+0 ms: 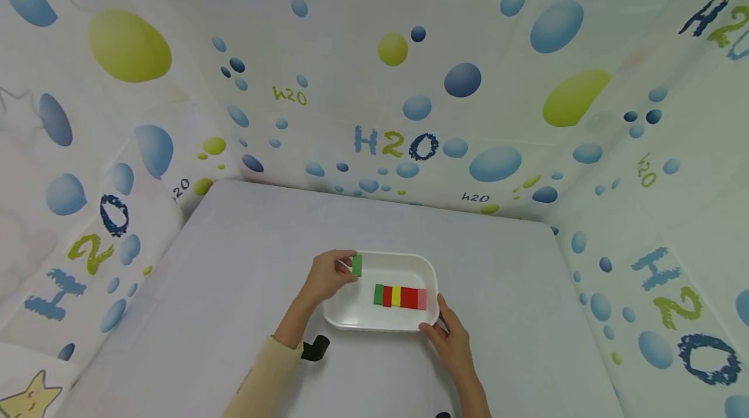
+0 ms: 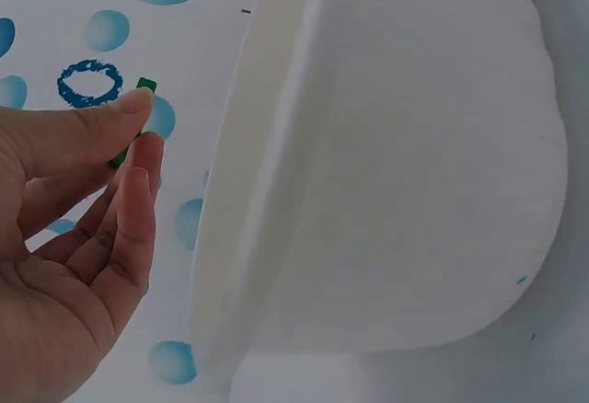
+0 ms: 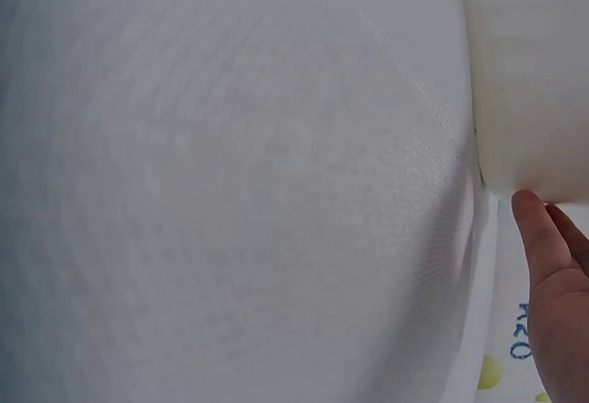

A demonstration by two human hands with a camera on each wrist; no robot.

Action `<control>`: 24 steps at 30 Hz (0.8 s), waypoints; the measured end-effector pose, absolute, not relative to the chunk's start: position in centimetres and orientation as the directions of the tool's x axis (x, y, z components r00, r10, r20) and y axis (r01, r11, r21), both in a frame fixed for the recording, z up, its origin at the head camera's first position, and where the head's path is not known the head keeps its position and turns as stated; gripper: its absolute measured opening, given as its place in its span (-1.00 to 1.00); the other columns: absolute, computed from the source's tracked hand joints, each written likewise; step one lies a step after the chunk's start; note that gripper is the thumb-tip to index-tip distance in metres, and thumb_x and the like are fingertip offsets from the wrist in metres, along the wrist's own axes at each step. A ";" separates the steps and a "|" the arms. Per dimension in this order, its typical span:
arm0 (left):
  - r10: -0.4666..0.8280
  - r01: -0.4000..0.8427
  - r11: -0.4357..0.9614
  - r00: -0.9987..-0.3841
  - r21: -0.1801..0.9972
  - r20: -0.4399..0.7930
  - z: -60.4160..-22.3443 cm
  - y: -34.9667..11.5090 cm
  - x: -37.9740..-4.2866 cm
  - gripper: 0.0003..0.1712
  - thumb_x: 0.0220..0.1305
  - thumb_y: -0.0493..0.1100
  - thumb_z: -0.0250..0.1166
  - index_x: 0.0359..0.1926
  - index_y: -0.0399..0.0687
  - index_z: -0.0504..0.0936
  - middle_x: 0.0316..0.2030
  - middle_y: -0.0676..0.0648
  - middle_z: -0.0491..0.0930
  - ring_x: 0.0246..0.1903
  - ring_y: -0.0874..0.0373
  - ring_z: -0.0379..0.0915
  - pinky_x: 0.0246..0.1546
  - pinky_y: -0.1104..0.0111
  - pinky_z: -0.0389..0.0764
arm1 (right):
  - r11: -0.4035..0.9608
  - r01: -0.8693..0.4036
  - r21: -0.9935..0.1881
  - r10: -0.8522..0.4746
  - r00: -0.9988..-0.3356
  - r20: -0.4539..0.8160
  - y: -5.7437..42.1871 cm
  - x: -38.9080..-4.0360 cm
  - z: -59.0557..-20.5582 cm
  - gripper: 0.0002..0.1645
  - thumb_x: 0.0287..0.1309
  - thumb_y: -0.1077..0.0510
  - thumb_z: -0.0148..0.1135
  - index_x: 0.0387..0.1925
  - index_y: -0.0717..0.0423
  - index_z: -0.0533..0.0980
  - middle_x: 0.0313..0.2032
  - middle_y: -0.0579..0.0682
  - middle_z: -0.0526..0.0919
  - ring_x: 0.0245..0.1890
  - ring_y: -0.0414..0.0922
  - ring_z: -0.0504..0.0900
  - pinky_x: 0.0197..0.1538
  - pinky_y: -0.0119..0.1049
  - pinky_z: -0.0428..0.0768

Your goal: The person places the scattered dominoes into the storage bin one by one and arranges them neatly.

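A white tray [image 1: 354, 317] stands on the table. Inside it, on the right half, lies a row of several coloured blocks [image 1: 404, 297]: green at the left, then red, yellow, red and pink. Over the tray's back left corner my left hand [image 1: 329, 275] pinches a small green block [image 1: 357, 265] between thumb and fingers. That green block [image 2: 147, 84] shows thin in the left wrist view, partly covered by the thumb. My right hand [image 1: 452, 343] holds the tray's front right corner, thumb on the front edge and fingers on the right side.
A pale cloth covers the table [image 1: 526, 314]. Patterned sheets [image 1: 351, 80] with bubbles and lettering rise behind it and on both sides. A black object [image 1: 316, 348] sits at the left wrist.
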State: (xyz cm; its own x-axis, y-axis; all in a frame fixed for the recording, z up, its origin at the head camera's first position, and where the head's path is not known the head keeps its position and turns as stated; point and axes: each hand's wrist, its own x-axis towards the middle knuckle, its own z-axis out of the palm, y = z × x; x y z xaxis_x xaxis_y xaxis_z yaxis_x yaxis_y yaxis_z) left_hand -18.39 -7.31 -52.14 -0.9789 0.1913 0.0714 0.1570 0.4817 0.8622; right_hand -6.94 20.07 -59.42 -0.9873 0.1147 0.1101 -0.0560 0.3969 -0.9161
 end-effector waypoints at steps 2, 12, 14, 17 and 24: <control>0.218 0.161 0.498 -0.974 0.852 0.057 -52.6 -6.8 -18.4 -0.43 -0.06 -0.42 0.48 0.08 -0.30 0.62 -0.29 -0.13 0.64 -0.35 0.13 0.60 -0.32 0.34 0.64 | 0.397 -0.049 -0.917 0.115 -0.988 0.102 20.1 -7.0 -59.4 -0.05 0.09 0.17 0.40 0.46 0.13 0.16 0.34 0.22 0.38 0.30 0.18 0.43 0.03 -0.25 0.58; 0.298 0.172 0.556 -0.955 0.813 -0.002 -55.0 -5.2 -18.9 -0.48 -0.09 -0.50 0.43 0.01 -0.38 0.63 -0.37 -0.14 0.62 -0.40 0.14 0.50 -0.36 0.35 0.61 | 0.454 -0.039 -0.890 0.142 -0.983 0.116 19.8 -7.2 -59.3 -0.07 0.08 0.30 0.37 0.45 0.22 0.16 0.33 0.28 0.36 0.28 0.23 0.43 0.04 -0.15 0.57; 0.317 0.193 0.585 -0.948 0.788 -0.003 -55.2 -5.0 -18.9 -0.50 -0.08 -0.50 0.41 0.00 -0.40 0.63 -0.38 -0.15 0.62 -0.41 0.14 0.48 -0.36 0.34 0.60 | 0.450 -0.041 -0.892 0.142 -0.983 0.116 19.9 -7.2 -59.4 -0.06 0.08 0.29 0.38 0.45 0.21 0.16 0.33 0.27 0.37 0.28 0.23 0.43 0.04 -0.14 0.57; 0.332 0.218 0.632 -0.943 0.744 -0.006 -55.3 -4.6 -18.8 -0.53 -0.07 -0.49 0.38 -0.02 -0.39 0.64 -0.39 -0.13 0.61 -0.40 0.13 0.43 -0.35 0.34 0.56 | 0.441 -0.043 -0.896 0.138 -0.984 0.116 20.0 -7.2 -59.4 -0.06 0.08 0.25 0.39 0.46 0.17 0.17 0.33 0.24 0.38 0.28 0.21 0.44 0.04 -0.16 0.57; 0.316 0.178 0.696 -0.946 0.695 -0.074 -55.3 -3.9 -18.4 -0.44 -0.16 -0.47 0.44 0.01 -0.35 0.65 -0.45 -0.08 0.55 -0.44 0.14 0.37 -0.40 0.35 0.45 | 0.422 -0.048 -0.905 0.125 -0.986 0.111 20.0 -7.0 -59.1 -0.06 0.09 0.17 0.40 0.46 0.17 0.17 0.34 0.23 0.37 0.28 0.21 0.44 0.04 -0.21 0.57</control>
